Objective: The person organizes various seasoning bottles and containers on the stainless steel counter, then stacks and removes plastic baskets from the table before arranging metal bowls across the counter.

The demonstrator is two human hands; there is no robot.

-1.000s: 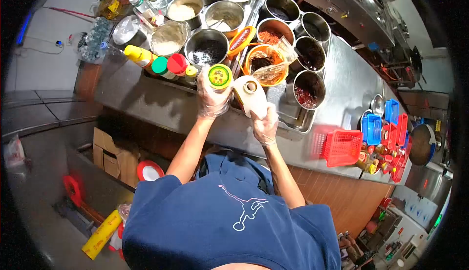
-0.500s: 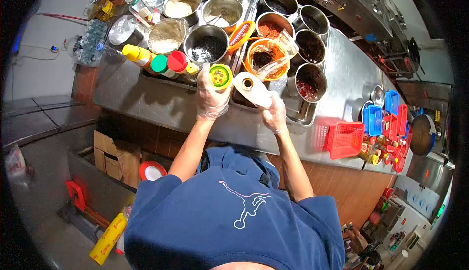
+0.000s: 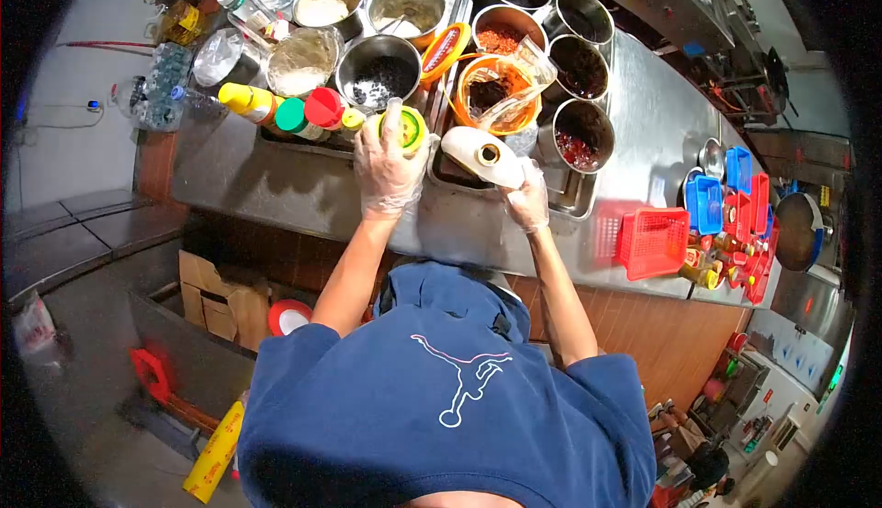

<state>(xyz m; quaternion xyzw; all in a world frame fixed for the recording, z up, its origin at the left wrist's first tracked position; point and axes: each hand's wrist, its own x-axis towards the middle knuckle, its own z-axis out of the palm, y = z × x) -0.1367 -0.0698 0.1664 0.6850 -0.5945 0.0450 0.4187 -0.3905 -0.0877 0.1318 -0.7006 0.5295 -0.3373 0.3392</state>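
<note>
My left hand (image 3: pixel 388 166), in a clear plastic glove, is closed around a small container with a round yellow and green top (image 3: pixel 410 129). Its fingers reach up over the side of that top. My right hand (image 3: pixel 527 197), also gloved, grips one end of a white bottle (image 3: pixel 464 148). The bottle lies tilted, its uncapped round mouth facing up toward me. A narrow gap separates the two held things. Beyond them stand a metal pot with dark contents (image 3: pixel 378 76) and an orange tub (image 3: pixel 503 122) with a clear plastic bag over its rim.
Several metal pots (image 3: pixel 582 136) crowd the steel counter (image 3: pixel 303 219). Shakers with a red cap (image 3: pixel 324 107) and a green cap (image 3: pixel 291 115) stand left of my left hand. Red baskets (image 3: pixel 652 243) and blue baskets (image 3: pixel 705 203) sit farther right.
My left hand has turned, its fingers now over the container's top. The white bottle has rotated slightly and its mouth shifted right. The whole view has moved a little.
</note>
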